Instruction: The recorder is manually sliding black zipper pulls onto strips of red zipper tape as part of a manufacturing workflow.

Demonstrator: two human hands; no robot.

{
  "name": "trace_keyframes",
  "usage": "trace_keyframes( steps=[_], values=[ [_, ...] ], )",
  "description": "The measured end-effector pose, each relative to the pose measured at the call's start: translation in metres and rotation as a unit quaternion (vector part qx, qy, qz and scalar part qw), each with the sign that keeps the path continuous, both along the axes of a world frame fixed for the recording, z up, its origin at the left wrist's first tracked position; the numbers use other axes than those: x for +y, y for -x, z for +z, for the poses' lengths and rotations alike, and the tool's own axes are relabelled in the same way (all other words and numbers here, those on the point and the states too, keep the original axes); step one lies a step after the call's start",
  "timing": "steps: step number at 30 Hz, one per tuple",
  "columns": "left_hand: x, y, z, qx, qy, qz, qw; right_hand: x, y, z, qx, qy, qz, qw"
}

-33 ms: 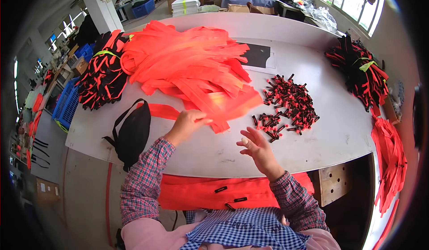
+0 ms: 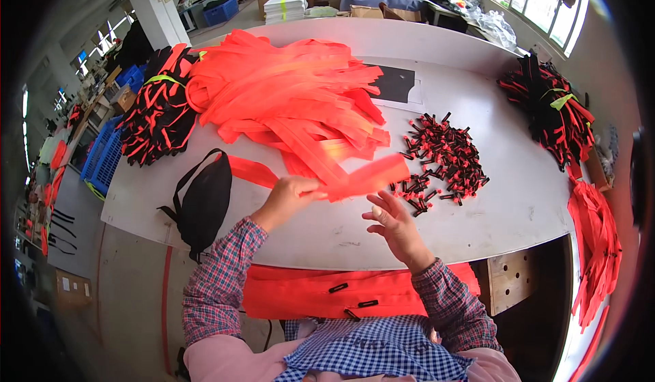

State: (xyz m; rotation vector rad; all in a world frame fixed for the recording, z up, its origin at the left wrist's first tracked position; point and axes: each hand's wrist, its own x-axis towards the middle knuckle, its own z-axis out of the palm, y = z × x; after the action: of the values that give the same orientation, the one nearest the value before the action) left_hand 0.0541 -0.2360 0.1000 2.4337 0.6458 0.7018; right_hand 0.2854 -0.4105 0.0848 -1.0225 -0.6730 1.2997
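My left hand (image 2: 295, 197) is closed in a pinch on a bright orange-red fabric strip (image 2: 375, 178). One part of the strip extends right, over the white table (image 2: 321, 238); an orange-red length also trails left behind the hand. My right hand (image 2: 394, 225) hovers close to the strip's right part, fingers apart, holding nothing. A white patch shows on one of its fingers. Beyond my hands lies a large heap of similar orange-red strips (image 2: 273, 88). To the right is a pile of small black pieces with red ends (image 2: 447, 157).
A black pouch-like item with a strap (image 2: 205, 201) lies left. Tied black-and-red bundles stand at the left (image 2: 158, 112) and right (image 2: 549, 109). Orange-red fabric (image 2: 293, 293) with small black pieces hangs at the near edge. A black sheet (image 2: 392, 83) lies at the back.
My left hand has moved slightly right and nearer to me, drawing the strip off the heap's front edge. My right hand has barely moved.
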Motion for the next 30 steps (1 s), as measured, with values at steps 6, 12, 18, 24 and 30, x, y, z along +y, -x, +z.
trace_keyframes(
  steps=[6, 12, 18, 24, 30],
  values=[
    [-0.102, 0.006, 0.004, -0.005, 0.128, -0.067, 0.99, -0.011, 0.027, 0.005, -0.168, 0.016, 0.057, 0.984],
    [-0.136, -0.022, 0.019, -0.196, 0.412, -0.013, 0.89, -0.05, 0.041, 0.013, -0.283, -0.068, 0.1, 0.951],
    [-0.149, -0.026, 0.026, -0.159, 0.354, -0.006, 0.921, -0.061, 0.023, 0.028, -0.3, -0.097, 0.007, 0.949],
    [-0.159, -0.025, 0.028, -0.125, 0.337, 0.009, 0.933, -0.07, 0.017, 0.024, -0.339, -0.127, 0.062, 0.93],
    [-0.164, -0.027, 0.026, -0.131, 0.109, 0.003, 0.985, -0.071, 0.031, 0.01, -0.223, -0.117, 0.068, 0.965]
  ],
)
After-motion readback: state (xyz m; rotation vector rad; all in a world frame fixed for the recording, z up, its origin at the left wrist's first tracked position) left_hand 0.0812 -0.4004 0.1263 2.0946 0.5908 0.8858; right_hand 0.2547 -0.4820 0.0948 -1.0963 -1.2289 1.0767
